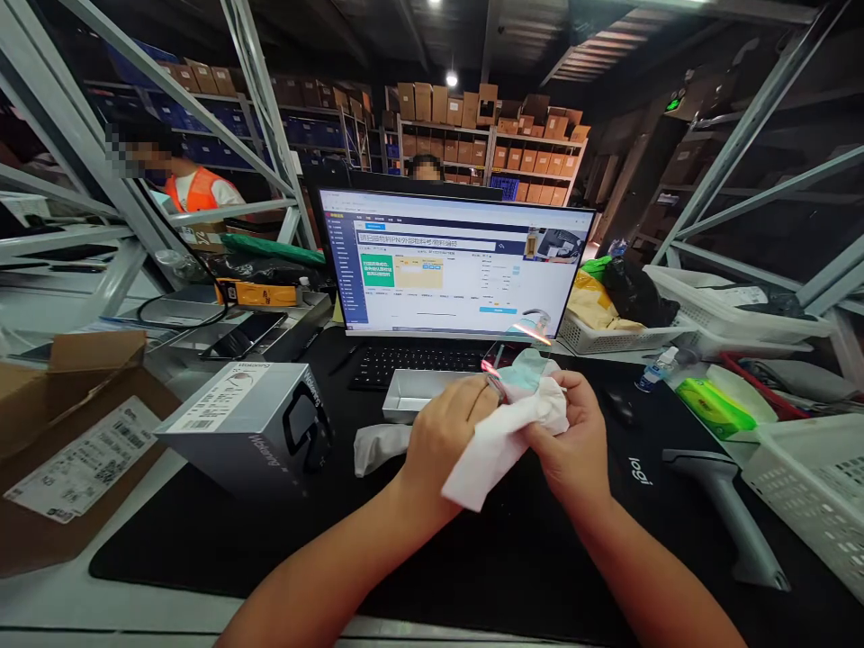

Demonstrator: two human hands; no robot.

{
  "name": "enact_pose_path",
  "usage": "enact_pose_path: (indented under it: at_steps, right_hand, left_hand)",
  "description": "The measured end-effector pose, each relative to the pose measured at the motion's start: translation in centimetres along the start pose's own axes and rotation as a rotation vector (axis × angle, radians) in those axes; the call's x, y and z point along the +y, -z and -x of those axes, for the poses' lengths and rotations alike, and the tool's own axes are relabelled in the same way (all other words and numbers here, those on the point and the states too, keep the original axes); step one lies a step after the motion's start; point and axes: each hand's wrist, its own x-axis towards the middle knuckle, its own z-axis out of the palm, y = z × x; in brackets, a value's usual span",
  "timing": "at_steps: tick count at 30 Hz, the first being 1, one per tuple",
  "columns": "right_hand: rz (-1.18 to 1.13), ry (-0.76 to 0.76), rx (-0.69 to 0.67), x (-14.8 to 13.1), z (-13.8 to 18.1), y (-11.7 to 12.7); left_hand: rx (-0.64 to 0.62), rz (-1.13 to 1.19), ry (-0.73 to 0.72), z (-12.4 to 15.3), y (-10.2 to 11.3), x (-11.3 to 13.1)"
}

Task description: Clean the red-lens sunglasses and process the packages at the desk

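The left hand (445,432) and right hand (573,441) meet on a cloth (499,445) over the surface (60,598), before a keyboard (418,364) and the screen (455,261) behind it, with a box (249,427) to their left, and to their right a scanner (733,517), a basket (816,486) and maybe a mouse (617,405).

A monitor (455,261) stands far centre; a grey box (249,423) lies left, and a scanner (729,513) and white basket (810,477) near right.

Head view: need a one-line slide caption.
The left hand and right hand grip a white cloth above the black desk mat, before a lit monitor; grey box left, handheld scanner right.
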Motion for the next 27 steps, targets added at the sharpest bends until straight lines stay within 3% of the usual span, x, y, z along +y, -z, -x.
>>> enact_pose_path:
  at_steps: [2, 5, 9, 13, 16, 21, 24, 27]
  right_hand:
    - [0.141, 0.057, 0.113, 0.3, 0.5, -0.4]
    - [0.238, 0.093, 0.171, 0.2, 0.6, 0.2]
    - [0.000, 0.022, 0.191, -1.1, -1.1, 2.1]
    - [-0.273, -0.128, 0.193, -2.1, -2.6, 2.8]
    - [-0.216, -0.139, 0.216, -1.0, -1.4, 1.4]
    - [-0.031, -0.010, 0.226, 1.4, 1.0, -0.8]
    - [-0.224, -0.094, 0.210, 0.4, -0.3, 0.2]
    - [-0.413, -0.242, 0.202, -1.2, -2.2, 1.6]
  left_hand:
    - [-0.014, -0.006, 0.016, 0.1, -0.5, 0.3]
    - [-0.033, 0.100, 0.032, 0.2, -0.7, 0.5]
    - [0.020, 0.190, -0.075, 0.0, -0.8, 0.4]
    - [-0.055, 0.118, -0.203, 0.2, -1.2, 0.6]
    - [-0.021, 0.022, -0.166, 0.6, -1.4, 0.5]
    - [0.081, 0.026, -0.067, 0.6, -1.0, 0.0]
    - [0.089, 0.089, -0.079, 0.4, -0.9, 0.2]
    - [0.010, 0.094, -0.175, 0.5, -1.2, 0.8]
